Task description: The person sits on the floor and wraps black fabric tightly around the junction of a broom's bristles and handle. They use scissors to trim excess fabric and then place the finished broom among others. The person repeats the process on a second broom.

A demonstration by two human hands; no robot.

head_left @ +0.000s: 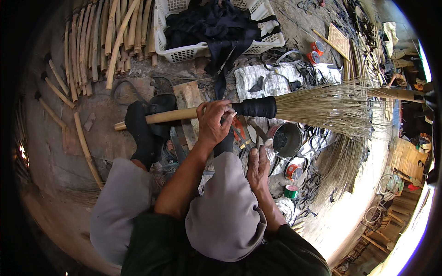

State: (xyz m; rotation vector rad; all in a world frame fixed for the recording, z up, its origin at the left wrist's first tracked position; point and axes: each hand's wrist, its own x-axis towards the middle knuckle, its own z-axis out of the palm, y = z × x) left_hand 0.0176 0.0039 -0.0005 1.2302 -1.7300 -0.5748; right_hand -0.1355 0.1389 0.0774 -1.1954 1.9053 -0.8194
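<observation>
A stick broom lies crosswise in front of me, with a pale bamboo handle (172, 116) on the left. A black band (255, 107) wraps its neck, and thin stiff bristles (322, 108) fan out to the right. My left hand (215, 120) is closed on the handle just left of the band. A tiny bright bit at its fingertips is too small to name. Below the band, my right hand (258, 168) is closed around a hammer (260, 132), whose metal head points up toward the broom. My black-covered left foot (140, 131) is beside the handle.
Bamboo poles (94, 41) stand in rows at the far left. A white plastic basket (184, 53) holds black strips (212, 27). A dark metal pot (286, 140), several small tins (293, 172), rubber scraps and a loose bristle bundle (343, 168) lie to the right.
</observation>
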